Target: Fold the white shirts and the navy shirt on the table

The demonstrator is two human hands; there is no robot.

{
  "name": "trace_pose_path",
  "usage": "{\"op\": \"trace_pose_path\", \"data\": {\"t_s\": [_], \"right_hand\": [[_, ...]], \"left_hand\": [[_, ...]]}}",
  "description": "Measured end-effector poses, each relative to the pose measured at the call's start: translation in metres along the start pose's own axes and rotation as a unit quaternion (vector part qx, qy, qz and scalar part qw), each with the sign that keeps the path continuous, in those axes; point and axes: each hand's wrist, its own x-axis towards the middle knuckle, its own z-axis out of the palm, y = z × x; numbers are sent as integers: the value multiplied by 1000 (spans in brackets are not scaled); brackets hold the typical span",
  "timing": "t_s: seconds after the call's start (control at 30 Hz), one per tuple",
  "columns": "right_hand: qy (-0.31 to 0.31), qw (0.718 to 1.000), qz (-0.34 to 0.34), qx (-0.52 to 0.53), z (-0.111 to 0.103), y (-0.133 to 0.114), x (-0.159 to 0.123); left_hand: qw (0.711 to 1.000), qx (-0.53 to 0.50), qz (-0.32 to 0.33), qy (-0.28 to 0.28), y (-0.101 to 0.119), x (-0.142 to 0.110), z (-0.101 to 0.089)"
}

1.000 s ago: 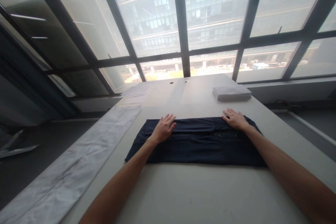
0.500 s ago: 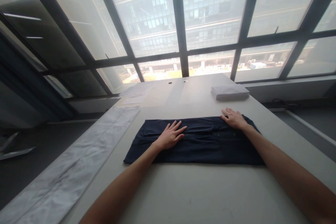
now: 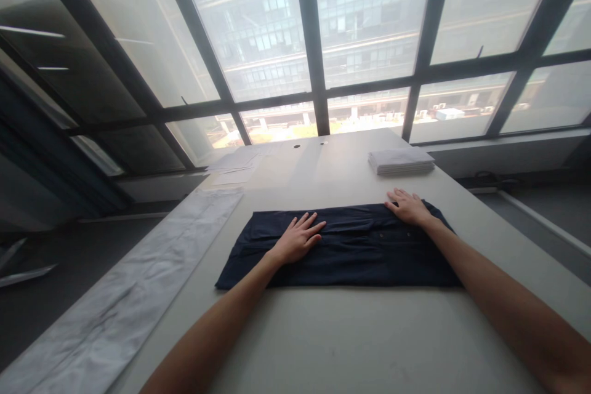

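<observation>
A dark navy garment [image 3: 351,265], folded into a long flat rectangle, lies crosswise on the white table [image 3: 323,338]. Small buttons or snaps show on its right half, and a few creases run along it. My left hand [image 3: 299,239] rests flat on the cloth left of its middle, fingers spread. At the far right edge of the garment lies my right hand [image 3: 407,206], palm down and fingers outstretched, its fingertips reaching past the fold onto the table. Neither hand grasps anything. My right forearm covers the garment's right end.
White folded cloths [image 3: 401,160] sit stacked at the far right of the table. Loose white sheets [image 3: 233,162] lie at the far left. A grey-white wrinkled cloth [image 3: 133,283] runs along the left edge. Tall windows [image 3: 268,31] stand behind the table.
My left hand has slid to the right over the garment, toward its middle, and spread its fingers. My right hand has stayed at the far right edge. The view has shifted slightly.
</observation>
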Motion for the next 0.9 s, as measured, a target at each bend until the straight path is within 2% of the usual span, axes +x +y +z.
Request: {"op": "trace_pose_path", "data": {"t_s": [0.9], "right_hand": [[1,1000,3,8,2,1,1]], "left_hand": [[1000,1,0,5,-2,1,2]]}}
